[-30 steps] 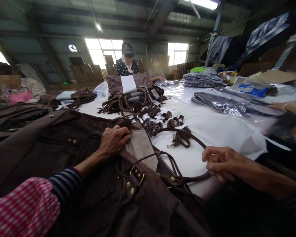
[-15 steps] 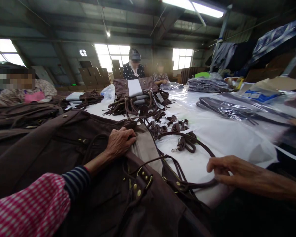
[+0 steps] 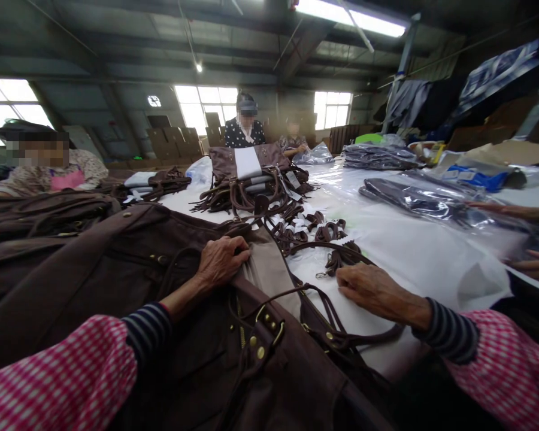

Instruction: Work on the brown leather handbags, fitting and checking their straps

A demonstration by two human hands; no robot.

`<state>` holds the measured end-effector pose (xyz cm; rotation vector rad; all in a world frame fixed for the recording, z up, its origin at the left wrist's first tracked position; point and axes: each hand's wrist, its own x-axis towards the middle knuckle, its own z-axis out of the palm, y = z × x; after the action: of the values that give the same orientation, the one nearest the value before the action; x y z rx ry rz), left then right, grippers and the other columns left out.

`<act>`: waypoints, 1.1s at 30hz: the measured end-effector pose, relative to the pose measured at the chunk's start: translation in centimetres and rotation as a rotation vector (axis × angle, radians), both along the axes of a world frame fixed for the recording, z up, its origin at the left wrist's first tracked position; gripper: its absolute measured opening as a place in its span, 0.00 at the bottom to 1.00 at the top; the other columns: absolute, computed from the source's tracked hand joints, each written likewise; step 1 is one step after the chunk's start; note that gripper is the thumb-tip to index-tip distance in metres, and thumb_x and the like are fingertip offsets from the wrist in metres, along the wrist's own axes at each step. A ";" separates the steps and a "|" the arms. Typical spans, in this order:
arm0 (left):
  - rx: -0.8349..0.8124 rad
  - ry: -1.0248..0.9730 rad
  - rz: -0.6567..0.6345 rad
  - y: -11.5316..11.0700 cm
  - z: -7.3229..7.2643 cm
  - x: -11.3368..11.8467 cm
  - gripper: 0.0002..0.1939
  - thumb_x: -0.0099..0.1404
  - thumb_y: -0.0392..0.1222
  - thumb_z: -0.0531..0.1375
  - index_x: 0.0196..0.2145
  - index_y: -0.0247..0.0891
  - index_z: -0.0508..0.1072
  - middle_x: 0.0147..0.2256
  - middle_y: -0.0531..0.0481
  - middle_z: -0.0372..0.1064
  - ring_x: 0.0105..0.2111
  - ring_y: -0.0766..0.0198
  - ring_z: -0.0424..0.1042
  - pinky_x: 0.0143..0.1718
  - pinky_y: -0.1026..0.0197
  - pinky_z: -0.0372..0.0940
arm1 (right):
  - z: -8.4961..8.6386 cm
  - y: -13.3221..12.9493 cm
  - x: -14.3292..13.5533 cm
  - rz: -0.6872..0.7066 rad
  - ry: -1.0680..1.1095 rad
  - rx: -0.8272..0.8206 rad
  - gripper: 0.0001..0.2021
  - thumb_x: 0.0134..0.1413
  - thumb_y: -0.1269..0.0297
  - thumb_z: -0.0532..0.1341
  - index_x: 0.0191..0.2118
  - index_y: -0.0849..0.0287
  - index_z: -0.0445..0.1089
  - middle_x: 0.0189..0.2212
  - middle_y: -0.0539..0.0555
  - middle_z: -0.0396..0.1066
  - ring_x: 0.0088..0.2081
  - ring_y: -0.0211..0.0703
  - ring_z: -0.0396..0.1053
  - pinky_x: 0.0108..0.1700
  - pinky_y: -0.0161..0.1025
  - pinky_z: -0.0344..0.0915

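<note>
A large dark brown handbag (image 3: 161, 335) fills the near side, its mouth spread to show a beige lining (image 3: 273, 269). My left hand (image 3: 220, 263) is closed over the rim of the opening, thumb toward the lining. My right hand (image 3: 368, 290) is curled above the white table, inside the loop of the bag's far handle (image 3: 377, 340). Just past its fingers lies a coiled brown strap (image 3: 341, 257) with a metal clasp (image 3: 322, 275). The fingertips point down, so whatever they hold is hidden.
More coiled straps with white wraps (image 3: 296, 230) lie beyond the bag. Behind them stands a stack of brown bags (image 3: 220, 163). Plastic-wrapped bags (image 3: 413, 194) lie to the right, beside another person's hands (image 3: 516, 211). Co-workers are at the left and far side.
My right hand has moved left and away from me, from the handle's loop end to the coiled strap, and its fingers have curled in. My left hand keeps its hold on the bag.
</note>
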<state>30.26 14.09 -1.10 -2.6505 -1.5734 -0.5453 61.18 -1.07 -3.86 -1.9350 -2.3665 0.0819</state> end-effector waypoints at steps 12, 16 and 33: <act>-0.277 -0.275 0.039 0.4 0.4 -0.5 0.10 0.59 0.46 0.59 0.30 0.40 0.78 0.32 0.49 0.76 0.39 0.54 0.72 0.40 0.57 0.61 | 2.0 3.7 -1.6 0.058 0.577 -0.037 0.16 0.59 0.50 0.60 0.29 0.58 0.72 0.24 0.51 0.68 0.27 0.41 0.63 0.29 0.37 0.56; -0.306 -0.289 0.057 0.5 0.2 -0.7 0.10 0.59 0.46 0.59 0.28 0.39 0.76 0.30 0.50 0.75 0.36 0.56 0.72 0.38 0.58 0.61 | 3.1 6.7 -7.8 0.170 0.547 0.060 0.14 0.58 0.56 0.57 0.25 0.58 0.66 0.23 0.49 0.66 0.27 0.40 0.63 0.31 0.37 0.54; -0.334 -0.356 0.002 0.2 0.0 -0.8 0.10 0.58 0.46 0.58 0.28 0.39 0.75 0.32 0.49 0.75 0.37 0.56 0.71 0.38 0.58 0.58 | 1.3 11.1 -11.4 0.225 0.666 -0.046 0.07 0.48 0.67 0.56 0.22 0.60 0.62 0.20 0.46 0.58 0.26 0.36 0.56 0.29 0.36 0.49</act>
<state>29.48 14.34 -1.10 -2.9150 -1.9092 -0.8662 49.76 9.99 -2.55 -1.3464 -2.1006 0.6816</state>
